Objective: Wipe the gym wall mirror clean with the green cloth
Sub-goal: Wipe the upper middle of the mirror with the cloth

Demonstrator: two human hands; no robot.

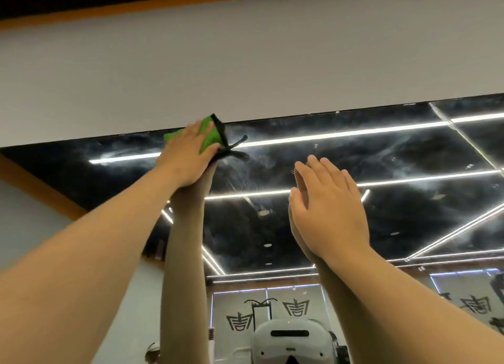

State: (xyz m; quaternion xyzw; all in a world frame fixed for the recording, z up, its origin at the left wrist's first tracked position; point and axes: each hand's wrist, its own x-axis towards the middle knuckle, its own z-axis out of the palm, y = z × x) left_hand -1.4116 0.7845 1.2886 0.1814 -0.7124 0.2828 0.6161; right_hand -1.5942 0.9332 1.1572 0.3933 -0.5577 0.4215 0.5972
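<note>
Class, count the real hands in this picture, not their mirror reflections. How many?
2. The left hand presses the cloth on the mirror near its top edge; the right hand, open, is lower and further right. None seems hidden.

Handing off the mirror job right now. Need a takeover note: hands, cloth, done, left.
Left hand: fingers flat, pressing the green cloth on the mirror at its top edge, just under the white wall.
Right hand: open, holds nothing, flat at or on the glass to the right of the cloth.
Done: cannot tell how much.
Left: hazy streaks show across the upper glass, right of and below the cloth. Wipe those.
</note>
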